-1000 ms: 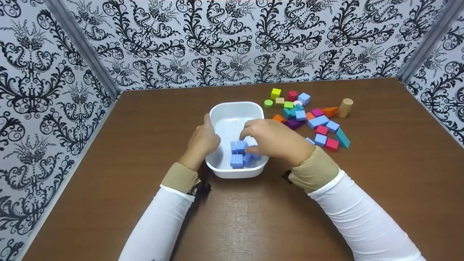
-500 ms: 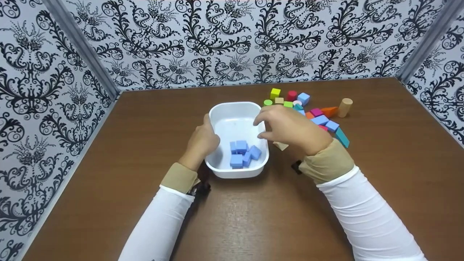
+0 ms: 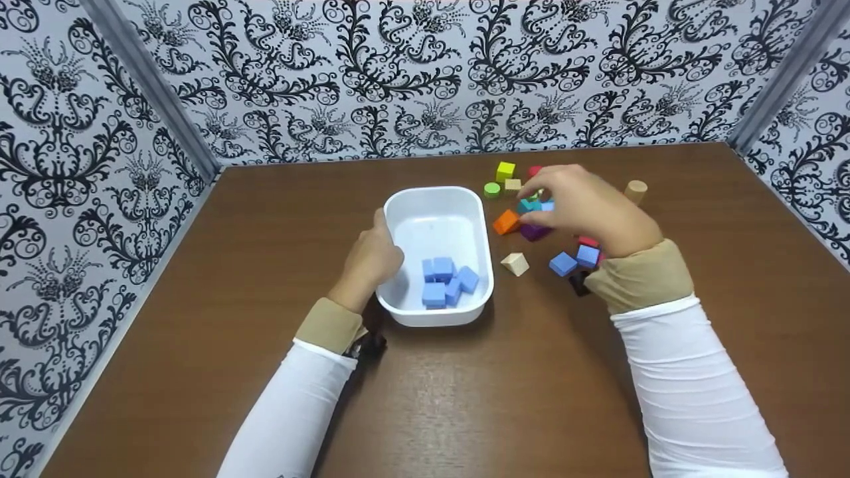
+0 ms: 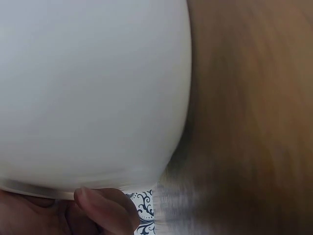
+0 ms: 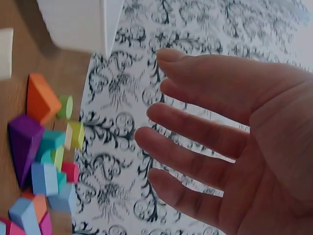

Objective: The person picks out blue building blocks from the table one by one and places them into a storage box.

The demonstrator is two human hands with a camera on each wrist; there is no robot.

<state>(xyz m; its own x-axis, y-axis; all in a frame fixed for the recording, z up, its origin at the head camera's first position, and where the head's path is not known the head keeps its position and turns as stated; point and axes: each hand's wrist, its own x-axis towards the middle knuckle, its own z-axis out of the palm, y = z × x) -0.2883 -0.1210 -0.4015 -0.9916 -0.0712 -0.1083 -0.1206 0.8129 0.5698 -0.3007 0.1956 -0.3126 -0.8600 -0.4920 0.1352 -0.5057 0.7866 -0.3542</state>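
Observation:
My left hand (image 3: 373, 259) grips the left rim of a white plastic tub (image 3: 431, 320); in the left wrist view its fingertips (image 4: 105, 210) curl at the tub's edge. Several blue blocks (image 3: 434, 292) lie inside, toward the near end. My right hand (image 3: 591, 206) hovers over the pile of coloured blocks with fingers relaxed and apart, holding nothing. Below and beside it are an orange block (image 3: 507, 222), a purple block (image 5: 24, 142) and teal blocks (image 5: 53, 139). The hand hides part of the pile in the head view.
A pale wooden triangular block (image 3: 515, 264) lies just right of the tub. Nearer the right wrist is a loose blue block (image 3: 563, 264). A yellow cube (image 3: 505, 171) and a wooden cylinder (image 3: 635, 192) stand toward the back. Patterned walls (image 3: 425, 73) enclose the table (image 3: 425, 411).
My right hand has left the inside of the tub and moved right, over the block pile. A blue block it covered shows in the tub. The left hand has stayed put.

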